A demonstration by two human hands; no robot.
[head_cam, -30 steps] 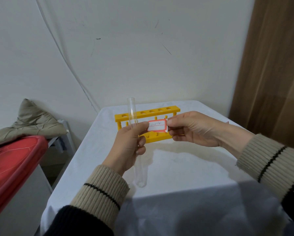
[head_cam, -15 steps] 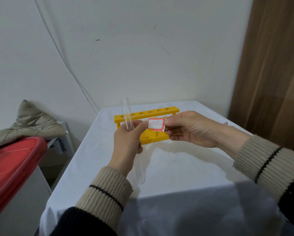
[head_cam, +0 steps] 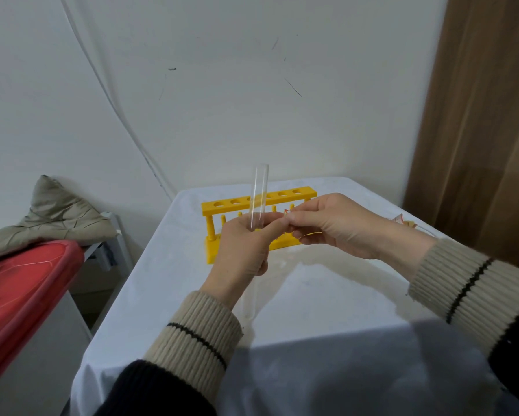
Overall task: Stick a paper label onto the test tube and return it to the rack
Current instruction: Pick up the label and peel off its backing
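Over yellow rack (head_cam: 282, 197), left hand (head_cam: 240, 250) gripping clear upright test tube (head_cam: 258, 196), right hand (head_cam: 330, 225) pinching red-edged label (head_cam: 286, 212)

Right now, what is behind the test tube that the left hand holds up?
The yellow rack stands behind the test tube, its holes showing empty. The left hand and right hand cover its middle.

Tube (head_cam: 258, 196) before rack (head_cam: 282, 198), seemingly.

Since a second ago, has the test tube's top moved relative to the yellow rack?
Yes. The test tube has shifted right along the yellow rack: its top stood near the rack's left end, and now it crosses the middle holes.
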